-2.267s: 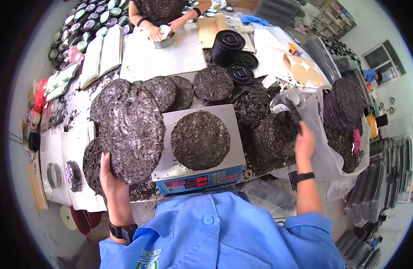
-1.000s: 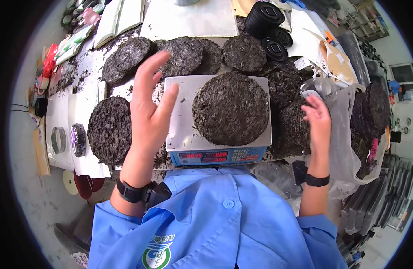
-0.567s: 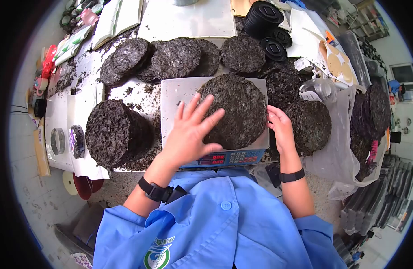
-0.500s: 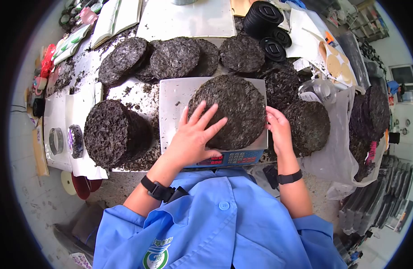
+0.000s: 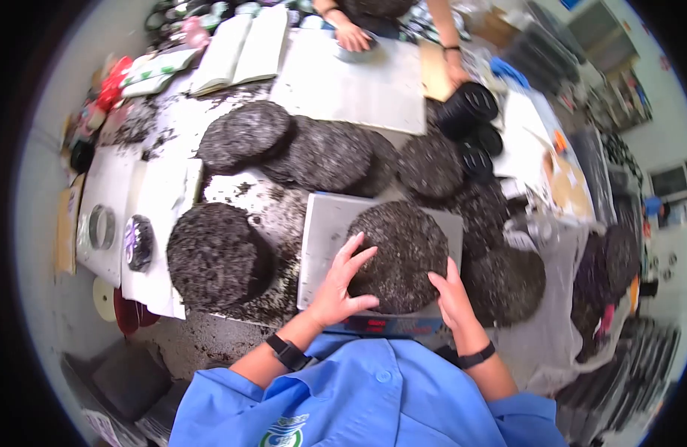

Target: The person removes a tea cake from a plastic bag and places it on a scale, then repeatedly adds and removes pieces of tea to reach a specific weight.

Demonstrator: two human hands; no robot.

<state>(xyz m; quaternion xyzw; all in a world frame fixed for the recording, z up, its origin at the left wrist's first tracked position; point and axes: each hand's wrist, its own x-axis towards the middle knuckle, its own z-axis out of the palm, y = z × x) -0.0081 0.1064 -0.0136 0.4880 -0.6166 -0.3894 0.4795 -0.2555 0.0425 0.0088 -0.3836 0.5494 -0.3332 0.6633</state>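
Observation:
A round, dark pressed cake, which looks like dried seaweed, lies on the flat pan of a digital scale. My left hand rests at its left edge, fingers and thumb spread apart over the rim. At the right edge, my right hand pinches the rim, thumb on top and the other fingers partly hidden. Red digits glow, blurred, on the scale's blue front panel below the cake. To the left stands a thick stack of similar cakes; another cake lies to the right.
More cakes lie behind the scale amid dark crumbs. Black round lids are stacked at the back right, near a clear plastic bag. An open notebook lies back left. Across the table, a co-worker's hand touches a round container.
The view has shifted, bringing a co-worker's hands into sight at the far side. My left hand has drawn back from the cake's top toward its left edge; my right thumb now overlaps the rim.

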